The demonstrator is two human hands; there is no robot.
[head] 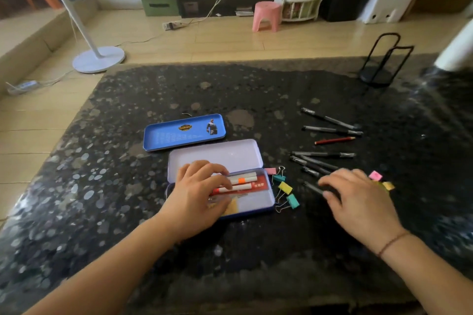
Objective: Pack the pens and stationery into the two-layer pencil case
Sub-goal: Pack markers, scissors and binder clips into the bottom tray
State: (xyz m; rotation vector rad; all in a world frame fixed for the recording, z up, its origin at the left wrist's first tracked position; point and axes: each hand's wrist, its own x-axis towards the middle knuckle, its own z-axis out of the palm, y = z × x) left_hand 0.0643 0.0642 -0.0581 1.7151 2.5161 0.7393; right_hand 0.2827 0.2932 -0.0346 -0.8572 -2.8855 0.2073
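Observation:
The open pencil case [256, 203] lies in the middle of the dark table, its pale lid [217, 155] folded back. Two white markers with orange bands [243, 180] and a red packet [261, 184] lie inside. My left hand [197, 194] rests in the case with fingertips on the markers. A separate blue tray [184, 132] sits behind. My right hand [358, 199] is blurred, its fingers closed around a black pen [313, 188] on the table. Several black pens [325, 155] and a red pencil [335, 140] lie to the right. Coloured binder clips [285, 188] lie beside the case.
A black wire stand [381, 64] stands at the table's far right. More small clips [376, 176] lie past my right hand. On the floor beyond the table are a white fan base [98, 59], a pink stool [266, 15] and storage boxes.

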